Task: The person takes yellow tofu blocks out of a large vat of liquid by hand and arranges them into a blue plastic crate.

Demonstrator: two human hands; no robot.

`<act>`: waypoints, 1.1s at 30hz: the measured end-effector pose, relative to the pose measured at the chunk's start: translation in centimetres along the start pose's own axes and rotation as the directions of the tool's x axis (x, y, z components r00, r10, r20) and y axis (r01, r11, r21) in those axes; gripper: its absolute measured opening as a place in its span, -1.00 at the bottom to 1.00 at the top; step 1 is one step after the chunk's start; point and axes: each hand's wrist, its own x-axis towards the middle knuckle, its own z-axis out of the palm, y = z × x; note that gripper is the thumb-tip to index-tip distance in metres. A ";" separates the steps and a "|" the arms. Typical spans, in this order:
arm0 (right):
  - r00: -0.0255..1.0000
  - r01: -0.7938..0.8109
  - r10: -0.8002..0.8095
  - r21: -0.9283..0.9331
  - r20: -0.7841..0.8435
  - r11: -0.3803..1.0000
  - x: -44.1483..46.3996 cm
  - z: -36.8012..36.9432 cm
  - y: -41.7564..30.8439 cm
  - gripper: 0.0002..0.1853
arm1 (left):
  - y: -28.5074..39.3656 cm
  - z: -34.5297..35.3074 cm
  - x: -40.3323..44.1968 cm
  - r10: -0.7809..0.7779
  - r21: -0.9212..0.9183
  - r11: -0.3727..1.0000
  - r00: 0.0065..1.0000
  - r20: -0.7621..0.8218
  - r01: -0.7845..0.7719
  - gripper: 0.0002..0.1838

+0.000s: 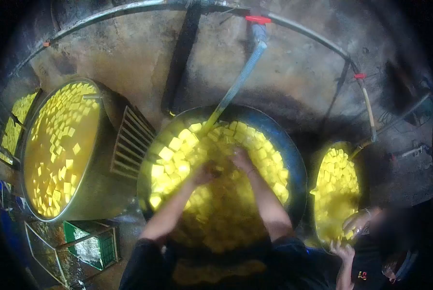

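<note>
Blocks, yellow and squarish, fill the round basin right in front of the wearer, piled brightest along the far and side edges, with murkier liquid through the middle. Both hands are down in that murky patch, a bit apart from each other: left hand near the pale heap on its own side, right hand reaching slightly farther out. Fingers are too dark and blurry, so honestly can't tell if either one is gripping a block. If it were me, I'd go slow and keep the palms open, scooping from underneath instead of pinching, since those blocks look like they'd chip at the corners. I'd also nudge the crowded ones toward the middle so they don't jam against the wall, and steer clear of the hose slanting into the far side, knocking that would probably splash. Someone's hands are at the smaller tub on the right, so mind your elbow.
</note>
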 end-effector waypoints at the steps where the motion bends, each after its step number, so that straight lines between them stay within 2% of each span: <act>1: 0.996 -0.022 -0.002 0.269 0.087 0.963 -0.7 -1.0 0.1 -0.64 | -1.0 -0.5 0.0 -0.053 -0.539 0.841 0.998 -0.019 0.035 -0.27; 2: 0.995 -0.045 0.002 0.449 0.095 0.893 -2.0 -1.7 0.5 -0.57 | -4.5 -0.8 1.0 -0.076 -0.419 0.908 0.990 -0.122 0.018 -0.30; 3: 0.996 -0.054 0.018 0.442 0.085 0.895 -4.0 -2.7 0.7 -0.57 | -3.1 0.0 0.8 -0.071 -0.427 0.904 0.992 -0.105 0.020 -0.30; 4: 0.997 0.007 -0.034 0.358 0.069 0.934 -5.5 -3.3 0.8 -0.52 | -1.7 0.4 0.5 0.162 0.035 0.987 0.961 -0.225 -0.158 -0.38; 5: 0.992 0.078 -0.097 0.215 0.076 0.973 -6.8 -4.3 -0.9 -0.49 | -1.8 1.1 1.2 0.100 -0.176 0.974 0.964 -0.245 -0.146 -0.45; 7: 0.971 0.229 -0.221 -0.084 0.088 0.970 -9.5 -6.4 -4.5 -0.40 | -2.1 2.6 2.6 -0.023 -0.572 0.807 0.959 -0.281 -0.148 -0.58; 8: 0.997 0.022 -0.038 0.220 0.072 0.975 -11.0 -7.4 -9.4 -0.41 | -1.5 3.2 2.7 -0.138 -0.812 0.567 0.956 -0.260 -0.139 -0.61; 9: 0.984 -0.177 0.140 0.500 0.111 0.848 -11.7 -7.8 -12.3 -0.42 | -0.6 3.7 2.8 -0.240 -0.956 0.259 0.949 -0.203 -0.139 -0.64; 10: 0.992 -0.123 0.107 0.346 0.065 0.930 -11.8 -7.8 -12.8 -0.47 | 1.0 4.0 2.6 -0.404 -0.947 0.303 0.885 -0.231 -0.108 -0.67; 11: 0.992 -0.126 0.111 0.343 0.063 0.931 -11.9 -7.7 -13.0 -0.47 | 0.2 4.4 3.0 -0.403 -0.948 0.299 0.887 -0.225 -0.105 -0.67; 13: 0.994 -0.068 0.049 0.195 0.099 0.978 -11.7 -7.5 -13.4 -0.49 | -2.2 5.3 4.5 -0.304 -0.927 0.295 0.898 -0.319 -0.230 -0.68; 14: 1.000 -0.008 0.008 0.123 -0.001 0.992 -11.7 -6.8 -13.6 -0.49 | 0.5 5.5 3.6 -0.300 -0.929 0.291 0.900 -0.317 -0.230 -0.68; 16: 1.000 -0.010 0.009 0.067 0.018 0.998 -11.4 -6.1 -14.5 -0.49 | 8.9 5.9 0.4 -0.534 -0.961 0.262 0.817 -0.218 -0.085 -0.68; 17: 0.999 -0.012 0.012 0.013 0.039 1.000 -11.3 -5.8 -14.9 -0.49 | 8.6 6.2 0.4 -0.532 -0.962 0.259 0.819 -0.217 -0.087 -0.68; 18: 0.999 -0.034 0.034 0.015 -0.026 0.999 -11.3 -5.3 -15.1 -0.50 | 7.5 6.6 0.6 -0.509 -0.958 0.261 0.827 -0.240 -0.117 -0.65; 19: 0.999 -0.031 0.032 0.011 -0.023 0.999 -11.3 -5.2 -15.1 -0.50 | 6.5 6.8 1.0 -0.487 -0.953 0.263 0.833 -0.264 -0.149 -0.61; 21: 1.000 -0.026 0.025 0.230 0.006 0.973 -11.3 -5.4 -15.7 -0.52 | 4.4 6.8 2.6 -0.468 -0.958 0.217 0.842 -0.268 -0.185 -0.62; 22: 1.000 -0.029 0.026 0.224 0.016 0.974 -11.3 -5.2 -16.0 -0.52 | 3.4 7.0 3.1 -0.451 -0.962 0.175 0.852 -0.266 -0.208 -0.62; 23: 0.988 0.121 -0.117 0.034 -0.103 0.992 -11.1 -4.7 -16.1 -0.54 | 3.8 7.3 3.0 -0.456 -0.963 0.169 0.850 -0.265 -0.210 -0.62; 24: 0.942 0.246 -0.277 -0.170 -0.192 0.954 -11.0 -4.3 -16.4 -0.56 | 4.2 7.6 2.9 -0.473 -0.947 0.192 0.821 -0.320 -0.258 -0.63; 25: 0.942 0.246 -0.276 -0.168 -0.189 0.955 -10.5 -3.6 -15.9 -0.56 | 4.7 7.7 2.8 -0.487 -0.927 0.219 0.789 -0.375 -0.305 -0.64; 26: 0.972 0.207 -0.215 -0.086 -0.095 0.975 -9.3 -2.5 -14.5 -0.55 | 4.9 7.6 2.8 -0.487 -0.924 0.220 0.785 -0.382 -0.313 -0.64; 27: 0.987 0.162 -0.162 -0.008 0.010 0.987 -8.4 -2.0 -14.5 -0.54 | 5.0 7.5 2.8 -0.388 -0.919 0.027 0.843 -0.373 -0.394 -0.64; 28: 0.977 0.211 -0.211 -0.027 0.016 0.977 -7.7 -1.8 -14.4 -0.53 | 4.9 7.2 2.5 -0.280 -0.882 -0.173 0.880 -0.383 -0.439 -0.65; 29: 0.966 0.260 -0.259 -0.046 0.022 0.965 -7.2 -1.8 -14.9 -0.51 | 3.8 6.6 2.4 -0.283 -0.874 -0.170 0.872 -0.399 -0.455 -0.65; 31: 0.990 0.109 -0.123 0.180 0.067 0.978 -3.9 -2.0 -15.4 -0.52 | 1.5 5.0 2.7 -0.407 -0.828 -0.113 0.786 -0.466 -0.550 -0.66; 32: 0.999 0.010 -0.004 -0.123 0.046 0.992 -1.9 -2.0 -16.3 -0.57 | 5.1 3.6 1.0 -0.460 -0.803 -0.129 0.752 -0.471 -0.582 -0.67; 33: 0.998 0.024 -0.018 -0.119 0.055 0.993 -1.2 -1.0 -16.3 -0.57 | 5.7 2.7 0.3 -0.460 -0.795 -0.122 0.743 -0.486 -0.594 -0.67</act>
